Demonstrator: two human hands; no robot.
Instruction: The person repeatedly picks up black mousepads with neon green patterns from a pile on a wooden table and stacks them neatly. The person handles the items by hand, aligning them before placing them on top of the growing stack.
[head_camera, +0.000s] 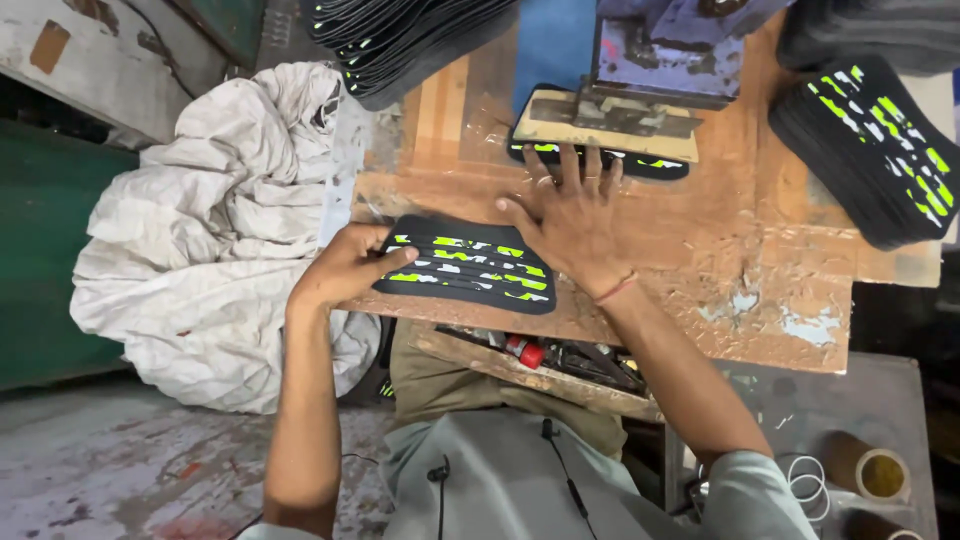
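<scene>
A black flat piece with neon green and white marks (470, 265) lies on the worn wooden bench (740, 260) near its front edge. My left hand (345, 265) grips that piece at its left end, thumb on top. My right hand (570, 215) lies flat with fingers spread, its heel at the piece's right end and its fingertips reaching a second black printed piece (600, 158). That second piece sits under a paint-stained press plate (610, 120) at the back.
A stack of printed black pieces (880, 145) stands at the right, another stack (400, 40) at the top left. A heap of white sacking (220, 240) lies left of the bench. A tray with tools and a red-capped item (530, 352) hangs under the front edge.
</scene>
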